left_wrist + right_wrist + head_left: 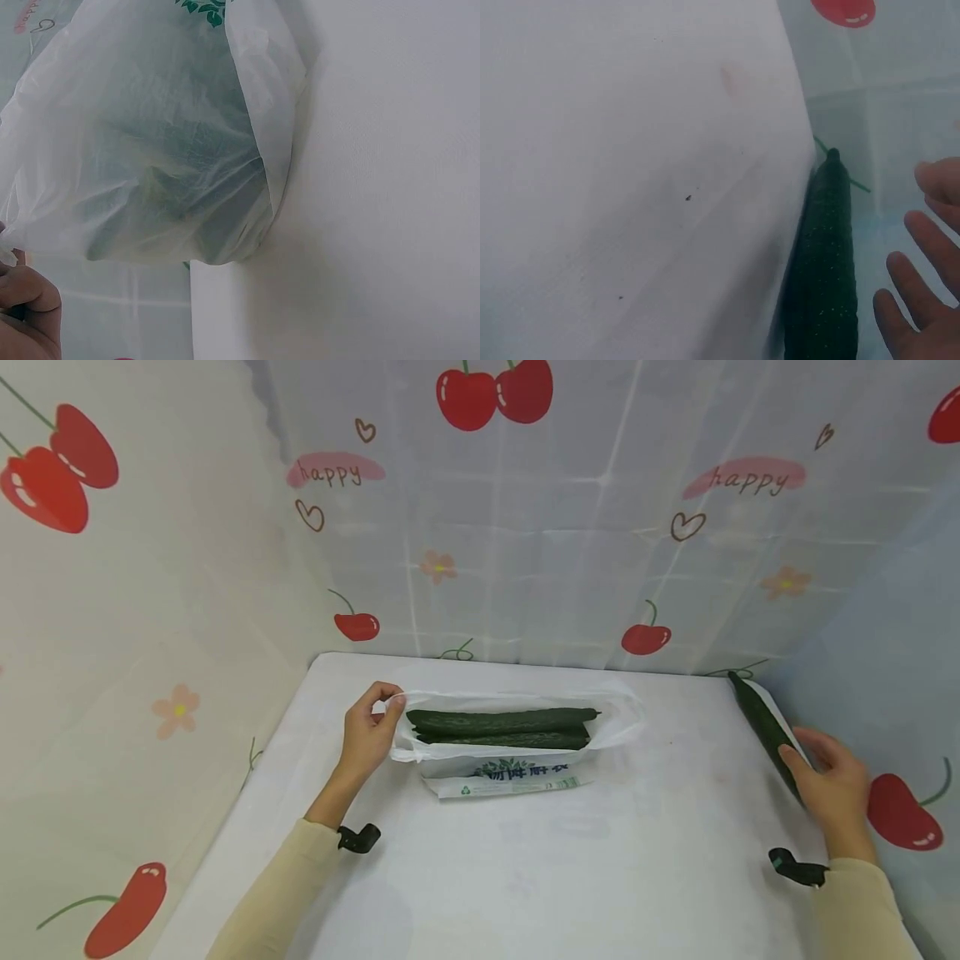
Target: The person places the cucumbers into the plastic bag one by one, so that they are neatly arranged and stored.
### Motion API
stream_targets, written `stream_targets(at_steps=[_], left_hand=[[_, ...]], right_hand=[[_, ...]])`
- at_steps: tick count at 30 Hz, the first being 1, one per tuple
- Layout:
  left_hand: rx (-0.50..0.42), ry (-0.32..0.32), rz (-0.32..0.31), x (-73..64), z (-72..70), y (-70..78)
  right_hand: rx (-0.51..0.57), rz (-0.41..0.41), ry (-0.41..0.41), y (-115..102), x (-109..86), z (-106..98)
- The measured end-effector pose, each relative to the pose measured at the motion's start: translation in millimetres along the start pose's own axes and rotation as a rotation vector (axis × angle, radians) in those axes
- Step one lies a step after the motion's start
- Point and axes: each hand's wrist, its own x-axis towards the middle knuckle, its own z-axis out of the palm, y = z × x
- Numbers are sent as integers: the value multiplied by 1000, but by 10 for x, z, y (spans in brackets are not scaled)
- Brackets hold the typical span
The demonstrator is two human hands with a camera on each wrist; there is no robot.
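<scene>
My left hand pinches the left rim of a thin white plastic bag, which lies across the table with its opening spread. Inside rest dark green cucumbers, at least two of them, side by side; through the film they look blurred in the left wrist view. At the table's right edge a single cucumber lies at a slant. My right hand is beside its near end, the thumb overlapping it from the head view. In the right wrist view, the fingers are spread and apart from this cucumber.
A white cover lies over the table. Behind and on both sides hang curtains printed with cherries, hearts and flowers. The bag's printed flap hangs toward the front. A black wrist device sits on each wrist.
</scene>
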Motion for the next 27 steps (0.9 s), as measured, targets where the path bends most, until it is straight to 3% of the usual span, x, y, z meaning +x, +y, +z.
stream_targets(at_steps=[12, 18, 27], left_hand=[[-16, -1, 4, -11, 8, -20], [-6, 0, -1, -21, 16, -35], [1, 1, -1, -16, 21, -32]], right_hand=[[-146, 85, -54, 347, 26, -13], [-289, 93, -141, 429, 82, -34], [-280, 127, -172, 480, 89, -17]])
